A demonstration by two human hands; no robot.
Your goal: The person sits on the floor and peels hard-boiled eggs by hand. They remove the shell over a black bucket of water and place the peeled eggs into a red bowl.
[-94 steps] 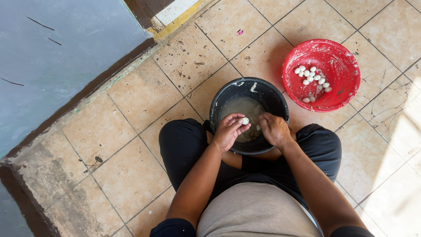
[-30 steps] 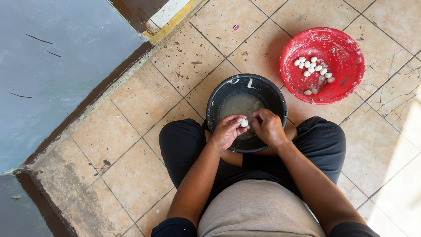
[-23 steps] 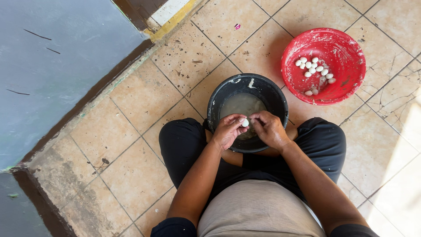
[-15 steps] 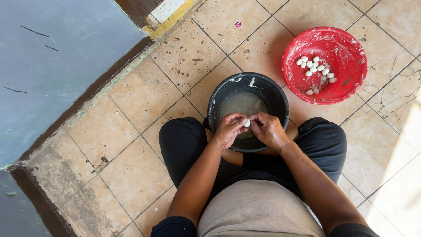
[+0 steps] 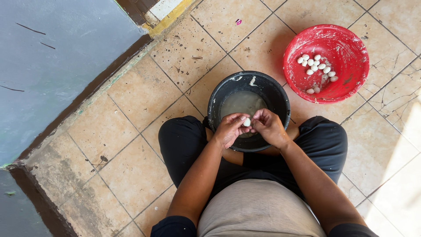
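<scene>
I sit on a tiled floor with a black bucket (image 5: 280,94) of cloudy water between my knees. My left hand (image 5: 229,128) and my right hand (image 5: 268,126) meet over the bucket's near rim. Together their fingertips pinch one small white egg (image 5: 247,122). To the far right stands a red bowl (image 5: 351,74) with several small white eggs (image 5: 318,66) lying in it.
A blue-grey wall (image 5: 57,57) with a dark base strip runs along the left. A yellow strip (image 5: 169,17) marks a doorway step at the top. A small pink scrap (image 5: 238,21) lies on the beige tiles. Sunlight falls on the floor at the right.
Both hands stay over the bucket holding the small egg, with only slight finger movement. The view has shifted a little.
</scene>
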